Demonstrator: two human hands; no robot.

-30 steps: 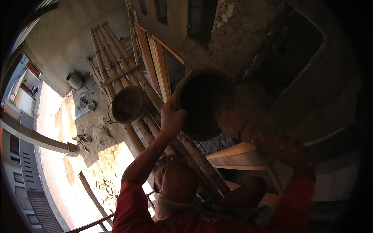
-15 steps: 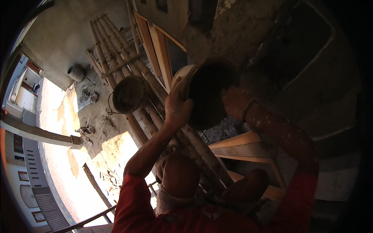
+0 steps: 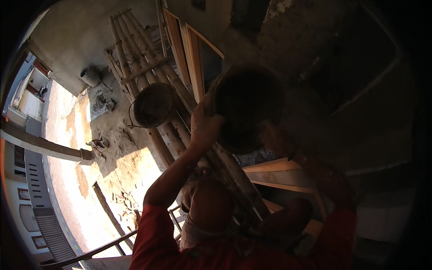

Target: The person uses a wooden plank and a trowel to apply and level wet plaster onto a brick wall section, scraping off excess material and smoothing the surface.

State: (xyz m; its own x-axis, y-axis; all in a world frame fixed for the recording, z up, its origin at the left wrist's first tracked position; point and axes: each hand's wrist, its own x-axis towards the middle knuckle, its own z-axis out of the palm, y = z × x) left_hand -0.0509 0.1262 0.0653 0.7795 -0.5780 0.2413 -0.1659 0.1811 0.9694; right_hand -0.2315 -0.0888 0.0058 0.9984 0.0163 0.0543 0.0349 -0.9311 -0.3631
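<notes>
A dark bucket (image 3: 243, 105) is tipped in front of me, its wide mouth turned toward me. The inside is in deep shade, so I cannot make out what it holds. My left hand (image 3: 204, 126) is closed on the bucket's left edge, thumb toward the mouth. At the lower right of the mouth is my right hand (image 3: 275, 138), dark and smeared by motion. Whether its fingers grip the rim or reach inside, I cannot tell. A second bucket (image 3: 154, 105) with a wire handle stands left of my left hand, on the poles.
Long poles (image 3: 135, 63), tied by crosspieces, form a scaffold under me, with my bent knees above it. Wooden frames (image 3: 194, 58) lean beyond the buckets. Below left are sandy ground (image 3: 123, 135), another bucket (image 3: 90, 76) and a railing (image 3: 108, 245). Rough wall rises at right.
My right hand has moved lower along the bucket's mouth. The bucket has turned a little, hiding its pale outer side. My left hand keeps its hold, and the whole view has shifted slightly.
</notes>
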